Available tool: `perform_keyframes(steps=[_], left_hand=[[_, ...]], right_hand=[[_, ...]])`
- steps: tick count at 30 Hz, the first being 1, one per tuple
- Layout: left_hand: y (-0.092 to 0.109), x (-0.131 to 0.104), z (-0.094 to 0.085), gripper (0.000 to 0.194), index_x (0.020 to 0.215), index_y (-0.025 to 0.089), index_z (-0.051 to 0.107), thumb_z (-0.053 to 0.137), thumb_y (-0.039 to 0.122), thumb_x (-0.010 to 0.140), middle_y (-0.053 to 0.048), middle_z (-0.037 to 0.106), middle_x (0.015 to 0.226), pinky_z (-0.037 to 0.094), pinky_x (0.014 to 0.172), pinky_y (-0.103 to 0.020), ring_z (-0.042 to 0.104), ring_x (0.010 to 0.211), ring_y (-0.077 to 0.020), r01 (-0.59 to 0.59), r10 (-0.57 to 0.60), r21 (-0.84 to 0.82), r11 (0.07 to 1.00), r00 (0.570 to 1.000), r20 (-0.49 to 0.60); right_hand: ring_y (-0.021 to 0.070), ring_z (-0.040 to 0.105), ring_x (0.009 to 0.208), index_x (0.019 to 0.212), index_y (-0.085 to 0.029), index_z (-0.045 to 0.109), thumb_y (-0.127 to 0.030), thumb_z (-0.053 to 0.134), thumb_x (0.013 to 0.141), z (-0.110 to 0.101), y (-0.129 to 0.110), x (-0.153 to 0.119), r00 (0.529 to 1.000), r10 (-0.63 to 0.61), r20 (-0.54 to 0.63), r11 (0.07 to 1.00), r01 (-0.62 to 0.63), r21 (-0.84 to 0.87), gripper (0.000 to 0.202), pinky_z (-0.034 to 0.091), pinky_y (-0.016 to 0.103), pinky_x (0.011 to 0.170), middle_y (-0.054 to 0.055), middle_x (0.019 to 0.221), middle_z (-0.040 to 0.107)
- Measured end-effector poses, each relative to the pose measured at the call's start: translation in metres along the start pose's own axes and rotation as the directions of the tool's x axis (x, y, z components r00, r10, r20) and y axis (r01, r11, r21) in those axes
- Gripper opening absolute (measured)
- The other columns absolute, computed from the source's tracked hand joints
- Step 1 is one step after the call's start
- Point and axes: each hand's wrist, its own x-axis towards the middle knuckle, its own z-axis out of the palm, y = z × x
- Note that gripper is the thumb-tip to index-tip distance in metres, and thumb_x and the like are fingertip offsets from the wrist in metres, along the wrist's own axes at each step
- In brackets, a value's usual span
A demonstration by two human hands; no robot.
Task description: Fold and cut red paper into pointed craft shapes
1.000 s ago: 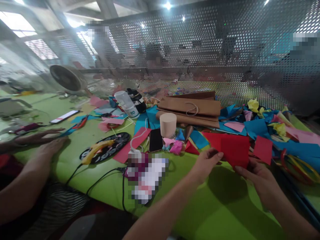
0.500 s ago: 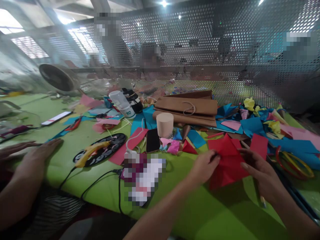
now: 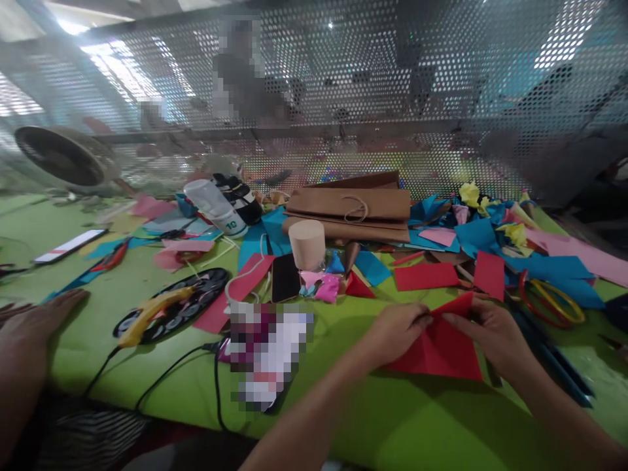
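A creased sheet of red paper (image 3: 441, 350) stands partly folded over the green tabletop. My left hand (image 3: 400, 332) pinches its upper left fold between thumb and fingers. On the other side, my right hand (image 3: 490, 330) grips the upper right part, its thumb pressed on the front of the paper. Just beyond it lie a flat red paper strip (image 3: 426, 277) and a small red folded piece (image 3: 359, 285). Part of a thin stick-like thing shows under my right hand; its kind is hard to make out.
A yellow glue gun (image 3: 157, 311) rests on a black palette. Phones, cables, a beige cylinder (image 3: 307, 243), brown paper (image 3: 348, 208), tape rolls (image 3: 552, 301) and blue scraps crowd the table. Another person's hand (image 3: 46, 320) lies at the left. A perforated screen rises behind.
The red paper has turned and folded in my hands, its peak now between them. Both hands have drawn closer together. The view has shifted to the right.
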Motion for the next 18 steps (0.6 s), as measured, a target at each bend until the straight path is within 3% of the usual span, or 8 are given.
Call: perform_keyframes(steps=[4, 9, 18], left_hand=[[0.000, 0.000, -0.001, 0.024, 0.089, 0.020, 0.063, 0.048, 0.032, 0.104, -0.003, 0.070, 0.088, 0.037, 0.067, -0.027, 0.063, 0.081, -0.0191, -0.009, 0.008, 0.031, 0.999, 0.999, 0.033], [0.003, -0.001, -0.001, 0.023, 0.088, 0.020, 0.064, 0.050, 0.031, 0.102, -0.002, 0.070, 0.085, 0.035, 0.065, -0.028, 0.062, 0.078, -0.0187, -0.023, 0.018, 0.047, 0.999, 0.995, 0.098], [0.011, -0.002, -0.002, 0.029, 0.103, 0.023, 0.070, 0.046, 0.039, 0.104, -0.004, 0.075, 0.099, 0.044, 0.072, -0.028, 0.067, 0.088, -0.0209, -0.022, 0.026, -0.031, 0.999, 0.989, 0.144]], right_hand=[[0.0257, 0.071, 0.082, 0.096, -0.028, 0.079, -0.046, 0.082, 0.079, -0.002, -0.003, -0.002, 0.997, -0.053, -0.058, 0.998, 0.050, -0.041, 0.025, 0.058, 0.037, 0.071, 0.004, 0.092, 0.078], [0.0229, 0.067, 0.079, 0.077, -0.023, 0.077, -0.045, 0.088, 0.071, -0.001, -0.006, -0.001, 0.984, -0.147, -0.098, 0.982, 0.133, -0.135, 0.025, 0.055, 0.034, 0.072, 0.004, 0.082, 0.075], [0.0225, 0.071, 0.066, 0.091, -0.024, 0.078, -0.045, 0.089, 0.068, -0.004, -0.010, -0.013, 0.962, 0.098, -0.254, 0.979, -0.047, 0.199, 0.033, 0.059, 0.033, 0.058, 0.002, 0.080, 0.077]])
